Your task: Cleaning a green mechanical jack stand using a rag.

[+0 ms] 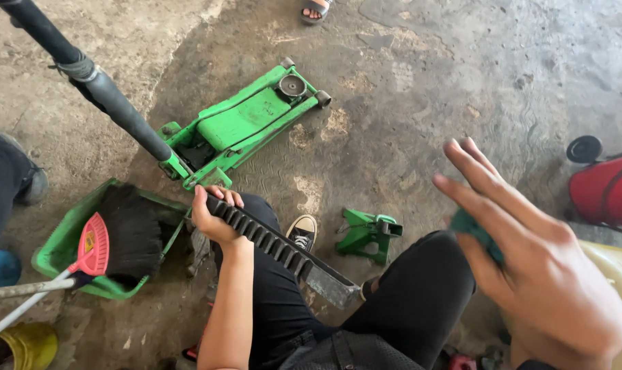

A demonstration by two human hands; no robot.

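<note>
My left hand (216, 218) was wrapped around the upper end of a toothed metal bar (283, 249), fingers curled over the top, thumb underneath. The bar ran from there toward five o'clock, across my left knee, its flat grey end poking out between my legs. It looked like solid steel, stiff and heavy for its length, a bit greasy, so I judged a grip on the teeth safer than on the smooth end: the notches give the fingers something to bite.

My right hand (530, 253) was up at three o'clock, fingers spread, with a bit of green cloth (476, 229) pinched under the thumb, soft and light.

Room was tight on the left. The green floor jack (246, 123) lay at twelve o'clock, its long black handle (85, 75) slanting off to ten. A green bin (68, 240) with a brush (129, 233) and a pink broom (92, 245) sat at nine, just beside the bar's top end. A green jack stand (367, 233) rested near my shoe (302, 231). Open concrete floor (427, 103) stretched away at one and two o'clock, with a red tank (608, 188) at the right edge.
</note>
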